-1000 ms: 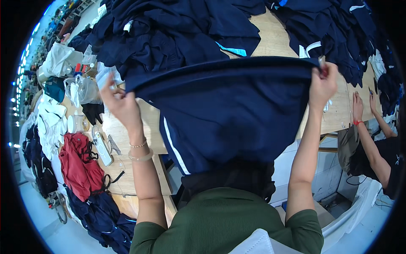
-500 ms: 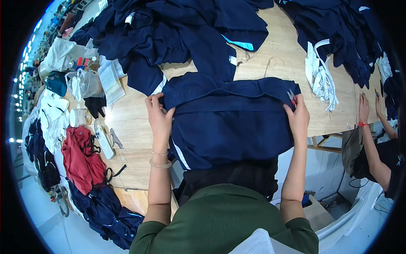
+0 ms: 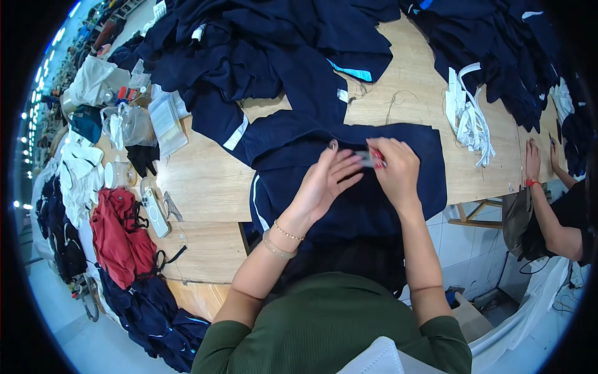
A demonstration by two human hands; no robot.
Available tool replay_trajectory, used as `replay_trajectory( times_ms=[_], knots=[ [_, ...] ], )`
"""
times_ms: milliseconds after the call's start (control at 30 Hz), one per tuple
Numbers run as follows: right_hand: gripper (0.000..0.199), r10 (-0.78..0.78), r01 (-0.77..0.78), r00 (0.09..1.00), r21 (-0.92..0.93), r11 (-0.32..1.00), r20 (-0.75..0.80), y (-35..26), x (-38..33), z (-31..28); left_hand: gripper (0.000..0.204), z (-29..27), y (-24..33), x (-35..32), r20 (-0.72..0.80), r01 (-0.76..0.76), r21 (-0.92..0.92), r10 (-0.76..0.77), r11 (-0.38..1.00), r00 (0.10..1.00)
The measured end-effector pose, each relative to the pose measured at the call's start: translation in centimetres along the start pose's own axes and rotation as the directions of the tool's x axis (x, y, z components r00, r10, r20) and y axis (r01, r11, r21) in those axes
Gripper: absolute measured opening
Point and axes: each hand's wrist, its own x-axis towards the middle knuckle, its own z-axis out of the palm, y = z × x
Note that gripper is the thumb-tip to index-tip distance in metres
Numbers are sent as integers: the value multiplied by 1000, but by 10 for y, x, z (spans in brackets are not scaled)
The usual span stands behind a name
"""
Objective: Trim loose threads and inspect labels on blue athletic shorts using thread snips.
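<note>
A navy garment (image 3: 349, 187) with a white side stripe lies flat on the wooden table (image 3: 199, 181) in front of me and hangs over its near edge. Both hands meet over its middle. My right hand (image 3: 395, 168) pinches a small tool with red handles (image 3: 374, 157). My left hand (image 3: 324, 181) rests on the cloth with fingers spread, its fingertips touching the tool's tip.
Heaps of navy garments (image 3: 268, 43) cover the far side of the table. White strips (image 3: 467, 112) lie at the right. A red garment (image 3: 115, 234), a phone (image 3: 152, 209) and plastic bags (image 3: 124, 121) sit at the left. Another person's hand (image 3: 534, 162) rests on the table's right end.
The garment, held up spread a second ago, was laid flat on the table. My hands let go of its corners and came together at its middle, the right one now holding the small tool.
</note>
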Motion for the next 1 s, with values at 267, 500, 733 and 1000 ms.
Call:
replay_trajectory(
  times_ms=[267,500,733,1000],
  knots=[
    [24,36,-20,995,169,985,-97,-23,-35,-17,38,23,21,-13,139,-98,-10,99,995,985],
    [39,29,-16,999,281,959,-40,-23,-30,-13,26,21,19,-20,80,-195,-153,209,969,975],
    [39,452,-525,846,578,624,281,-30,-18,-49,12,30,25,-23,-40,-287,-62,285,956,958],
    [26,271,-252,963,379,891,2,-32,11,-54,13,34,24,-25,-119,-344,0,341,939,932]
  ],
)
